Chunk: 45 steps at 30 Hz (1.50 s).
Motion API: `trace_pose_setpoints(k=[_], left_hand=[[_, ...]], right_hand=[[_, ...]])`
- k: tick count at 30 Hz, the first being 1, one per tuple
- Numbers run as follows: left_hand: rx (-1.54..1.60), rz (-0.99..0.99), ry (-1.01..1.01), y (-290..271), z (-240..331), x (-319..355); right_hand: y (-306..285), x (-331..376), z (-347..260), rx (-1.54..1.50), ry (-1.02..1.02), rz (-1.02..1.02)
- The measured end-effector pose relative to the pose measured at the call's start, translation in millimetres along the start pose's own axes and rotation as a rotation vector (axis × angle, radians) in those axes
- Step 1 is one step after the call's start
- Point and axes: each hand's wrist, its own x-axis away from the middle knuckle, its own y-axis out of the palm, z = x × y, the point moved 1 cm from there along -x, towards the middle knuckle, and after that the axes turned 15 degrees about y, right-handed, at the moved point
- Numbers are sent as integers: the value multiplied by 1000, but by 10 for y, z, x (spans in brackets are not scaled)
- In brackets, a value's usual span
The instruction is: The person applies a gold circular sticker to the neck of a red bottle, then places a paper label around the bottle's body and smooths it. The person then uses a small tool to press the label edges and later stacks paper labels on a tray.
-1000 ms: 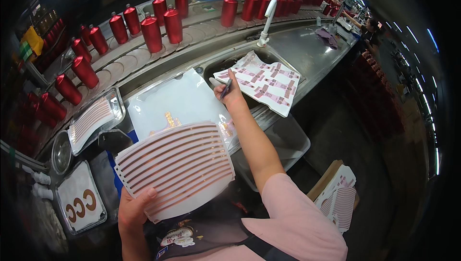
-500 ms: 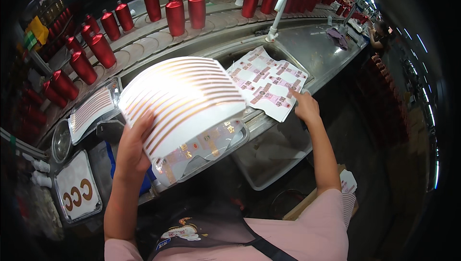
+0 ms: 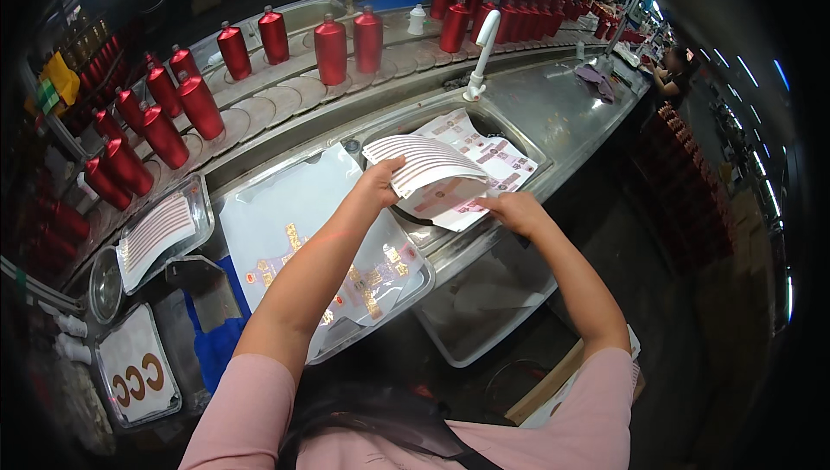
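My left hand [image 3: 381, 179] is closed on the left edge of a white decal sheet with brown stripes [image 3: 424, 159], which bows over the sink. Below it lie white decal sheets with small pink and brown prints [image 3: 506, 165], partly covered by the striped sheet. My right hand [image 3: 517, 213] is at their near edge, its fingers drawn together against a printed sheet; the thumb is hidden. To the left, a clear tray [image 3: 424, 278] bears large pale sheets with gold and pink prints [image 3: 298, 202], crossed by my left forearm.
Red bottles [image 3: 330, 51] line the conveyor [image 3: 285, 100] behind the metal sink [image 3: 538, 146]. A white tap [image 3: 484, 55] rises at its back. At left are a tray of striped sheets [image 3: 156, 241], a tray with brown C shapes [image 3: 138, 366] and a blue cloth [image 3: 212, 345]. A person [image 3: 673, 76] is farther right.
My left hand has carried the striped sheet right and away from me, off the clear tray and over the sink. My right hand has shifted left along the printed sheets.
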Motion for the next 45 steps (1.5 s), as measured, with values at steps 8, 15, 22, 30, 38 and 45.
trace_pose_setpoints(k=[8, 15, 22, 30, 38, 45], left_hand=[[-581, 176, 65, -219, -407, -634], [-768, 252, 163, -580, -626, -1121], [-1069, 501, 261, -255, -554, -738], [-1251, 260, 80, -166, -573, -666], [-1464, 76, -88, -120, -695, -800], [-1341, -171, 232, 222, 83, 1]], right_hand=[[70, -337, -220, -107, 17, -111], [137, -607, -271, -52, 41, -291], [257, -953, -314, 66, 106, -500], [384, -1165, -425, 219, 147, -713], [505, -1244, -585, 132, 259, -816], [145, -1210, -537, -100, 84, -763]])
